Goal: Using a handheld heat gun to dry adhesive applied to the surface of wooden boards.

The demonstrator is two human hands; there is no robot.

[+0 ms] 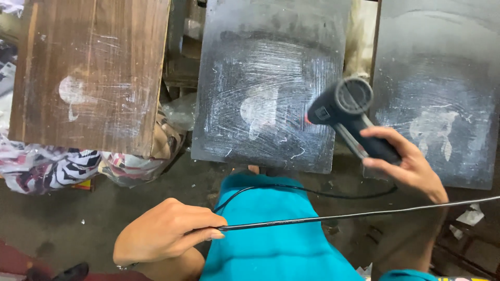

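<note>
Scuffed dark boards (271, 88) | right hand (409, 164) grips blurred black heat gun (346, 112) | left fingers (208, 229) pinch cord (323, 218)

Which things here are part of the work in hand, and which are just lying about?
In use:
right hand holding black heat gun
left hand gripping black power cord
middle dark scratched board

Lying about:
brown wooden board
patterned fabric bundle
right dark board
paper scraps

Narrow gaps between three boards (265, 99), cord (364, 213) stretched across the lap, open floor (62, 218) left.
</note>
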